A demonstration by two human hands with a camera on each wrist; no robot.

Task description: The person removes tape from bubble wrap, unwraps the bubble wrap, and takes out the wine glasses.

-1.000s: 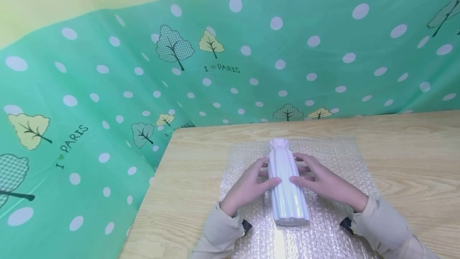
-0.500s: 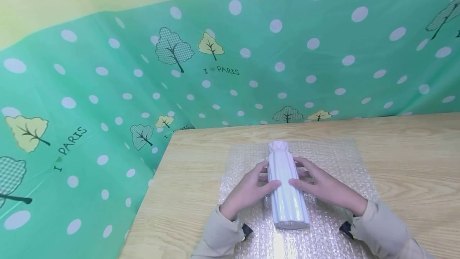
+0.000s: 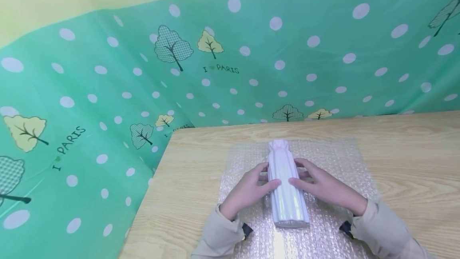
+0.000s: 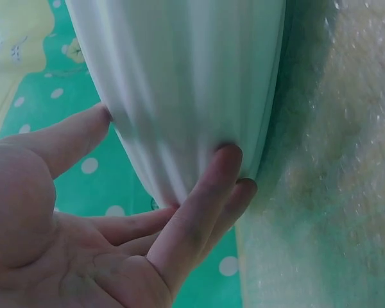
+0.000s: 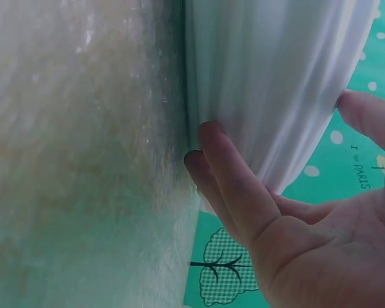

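A white, fluted vase point(image 3: 287, 199) with a pinched, flared neck lies on its side on a sheet of bubble wrap point(image 3: 334, 163). Its neck points away from me and its base faces me. My left hand point(image 3: 249, 189) holds it from the left, thumb on top and fingers against the side. From the right, my right hand point(image 3: 323, 183) holds it the same way, the two thumbs apart. In the left wrist view the fingertips point(image 4: 228, 157) touch the ridged wall of the vase. The right wrist view also shows fingertips point(image 5: 212, 135) against that wall.
The bubble wrap lies flat on a wood-grain table point(image 3: 183, 171), which extends past it on both sides. A green curtain point(image 3: 223, 91) with white dots and printed trees hangs behind the table and along its left.
The fingers of both hands have shifted very slightly toward me along the vase. The vase and bubble wrap stay in place.
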